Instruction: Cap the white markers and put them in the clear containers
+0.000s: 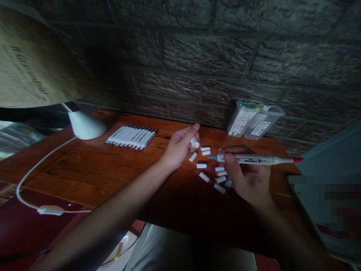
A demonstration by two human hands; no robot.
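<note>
My left hand [182,145] is closed around a white marker cap [194,142], its end facing toward my right hand. In my right hand [246,175] lies a white double-ended marker [252,159], held level between thumb and fingers. Its red tip [298,160] points right and looks uncapped; the greyish end points left toward the cap. Several loose caps [204,177] lie scattered on the wooden table [84,177] beneath and between my hands, some with purple or orange ends. Part of that pile is hidden behind my right hand.
A row of markers [131,136] lies side by side at the left. Two clear plastic cases [258,122] stand by the stone wall [183,52] at the back right. A lamp with a white base [86,124] and a cord [25,180] occupies the left end.
</note>
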